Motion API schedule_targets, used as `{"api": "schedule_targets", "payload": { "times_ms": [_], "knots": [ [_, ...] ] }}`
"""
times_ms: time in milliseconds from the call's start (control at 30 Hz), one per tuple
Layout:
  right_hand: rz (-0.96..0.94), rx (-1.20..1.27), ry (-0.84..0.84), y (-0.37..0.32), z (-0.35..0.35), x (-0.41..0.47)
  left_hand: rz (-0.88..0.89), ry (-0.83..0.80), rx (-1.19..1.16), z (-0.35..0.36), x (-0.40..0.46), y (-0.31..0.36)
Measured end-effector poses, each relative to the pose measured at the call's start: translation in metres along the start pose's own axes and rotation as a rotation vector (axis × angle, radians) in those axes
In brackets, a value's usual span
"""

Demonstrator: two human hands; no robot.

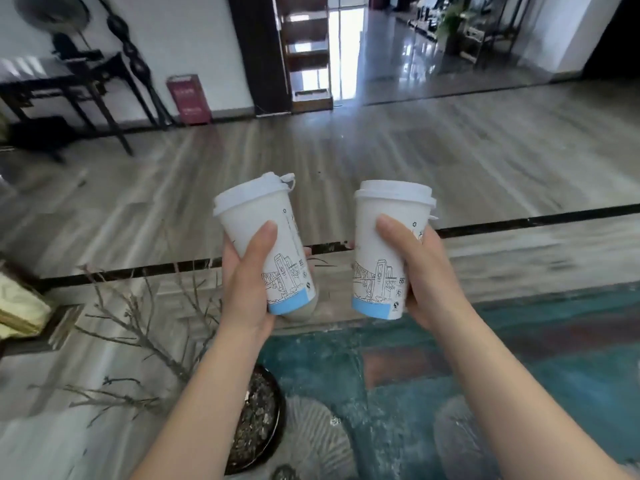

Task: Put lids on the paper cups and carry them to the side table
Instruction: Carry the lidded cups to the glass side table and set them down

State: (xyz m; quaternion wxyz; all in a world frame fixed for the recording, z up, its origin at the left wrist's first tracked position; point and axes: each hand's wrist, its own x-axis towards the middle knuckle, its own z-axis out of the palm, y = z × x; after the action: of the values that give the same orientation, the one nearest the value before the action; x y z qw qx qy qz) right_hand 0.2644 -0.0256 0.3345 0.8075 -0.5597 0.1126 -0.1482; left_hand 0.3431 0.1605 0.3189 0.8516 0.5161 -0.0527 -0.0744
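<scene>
My left hand point(247, 289) grips a white paper cup point(294, 258) with a blue base band and a line drawing of a bridge. A white lid point(251, 194) sits on it, and the cup leans to the left. A second cup of the same kind point(377, 244) is held upright in my right hand point(426, 282), capped by its own white lid point(394, 194). Both cups are held out in front of me at chest height, above the floor, a short gap apart.
A dark side table point(69, 84) stands against the wall at the far left, with a red box point(188, 98) on the floor beside it. A pot with bare branches point(256, 420) is below my left arm. A teal rug point(519, 358) covers the floor to the right. An open doorway point(332, 46) lies ahead.
</scene>
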Motion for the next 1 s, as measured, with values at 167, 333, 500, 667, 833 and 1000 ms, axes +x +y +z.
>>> {"api": "schedule_targets", "payload": {
  "times_ms": [167, 333, 500, 667, 833, 1000],
  "knots": [
    [0.058, -0.018, -0.098, 0.025, 0.047, 0.075, 0.072, 0.196, -0.018, -0.029, 0.043, 0.021],
    [0.076, -0.023, -0.178, 0.042, 0.076, 0.161, 0.16, 0.374, -0.132, -0.008, 0.116, 0.024],
    [0.065, -0.009, -0.254, 0.046, 0.084, 0.28, 0.261, 0.465, -0.168, 0.034, 0.232, 0.006],
    [0.089, -0.078, -0.286, 0.029, 0.07, 0.409, 0.21, 0.529, -0.144, 0.064, 0.343, -0.016],
    [0.113, -0.1, -0.318, 0.009, 0.075, 0.507, 0.196, 0.521, -0.065, 0.08, 0.435, -0.005],
    [0.089, -0.068, -0.364, 0.001, 0.096, 0.579, 0.21, 0.488, -0.082, 0.081, 0.515, 0.007]
  ]
}}
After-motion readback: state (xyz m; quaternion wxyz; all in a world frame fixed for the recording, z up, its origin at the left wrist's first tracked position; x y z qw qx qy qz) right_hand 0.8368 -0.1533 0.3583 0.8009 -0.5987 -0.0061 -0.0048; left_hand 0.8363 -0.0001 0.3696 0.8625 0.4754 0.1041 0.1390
